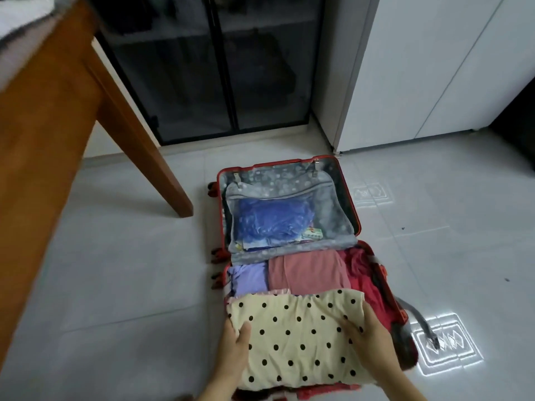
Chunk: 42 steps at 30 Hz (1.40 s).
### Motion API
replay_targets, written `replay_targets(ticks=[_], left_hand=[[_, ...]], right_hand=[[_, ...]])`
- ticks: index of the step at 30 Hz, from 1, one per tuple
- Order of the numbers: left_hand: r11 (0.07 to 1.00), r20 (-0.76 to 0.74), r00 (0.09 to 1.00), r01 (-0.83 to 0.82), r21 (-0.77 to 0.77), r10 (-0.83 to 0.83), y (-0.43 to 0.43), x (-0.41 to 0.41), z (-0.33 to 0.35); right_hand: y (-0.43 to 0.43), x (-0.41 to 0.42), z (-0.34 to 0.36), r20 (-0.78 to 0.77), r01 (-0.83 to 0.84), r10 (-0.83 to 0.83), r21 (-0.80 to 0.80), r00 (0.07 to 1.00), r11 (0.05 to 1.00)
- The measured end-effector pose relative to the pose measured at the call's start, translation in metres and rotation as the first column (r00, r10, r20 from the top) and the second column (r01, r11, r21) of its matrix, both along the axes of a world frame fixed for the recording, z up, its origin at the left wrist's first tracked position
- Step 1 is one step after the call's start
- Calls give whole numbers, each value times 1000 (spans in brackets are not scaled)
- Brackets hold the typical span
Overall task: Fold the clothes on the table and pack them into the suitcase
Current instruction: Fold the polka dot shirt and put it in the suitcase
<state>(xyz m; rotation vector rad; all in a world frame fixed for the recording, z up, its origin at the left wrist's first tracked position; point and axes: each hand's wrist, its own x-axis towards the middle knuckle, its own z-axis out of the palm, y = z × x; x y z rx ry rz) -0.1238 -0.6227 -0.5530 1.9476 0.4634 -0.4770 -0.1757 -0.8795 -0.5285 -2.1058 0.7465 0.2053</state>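
Red suitcase (289, 163) lies open on the tiled floor (115, 285), lid half far, packing half near. A folded cream polka-dot garment (298, 337) sits on top of the near half and covers most of it.

Left hand (234, 342) is at the garment's left edge. Its thumb is on top and its fingers are hidden below, so the grip is clamped on the cloth. Right hand (367, 334) is on the garment's right side, with the thumb spread on top and the fingers along the right edge. Cannot tell whether that grip is closed or just resting flat.

Just beyond the garment, left to right, are a lilac piece (250, 274), a pink piece (307, 270) and a dark red piece (362, 273). The lid's mesh pocket (289, 198) holds a blue bundle (269, 221). A grey strap (417, 316) trails over the suitcase's right side onto the floor.

The wooden counter (43, 111) is at far left, with pale cloth (17, 13) on it, blurred.
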Motion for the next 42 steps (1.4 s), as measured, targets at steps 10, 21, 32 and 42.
replay_targets(ticks=[10,21,32,42], left_hand=[[998,69,997,-17,-56,21,-9,94,-177],[569,247,745,209,795,-619,-26,75,-252],[434,-13,756,390,812,-655,-28,75,-306],[428,-99,782,436,791,-615,-21,76,-293]], right_hand=[[-18,105,-172,6,-116,118,-141,993,983],[-4,109,-252,21,-226,307,-631,951,743],[37,108,-299,-339,-583,480,-566,809,583],[40,101,-276,-323,-525,414,-521,851,673]])
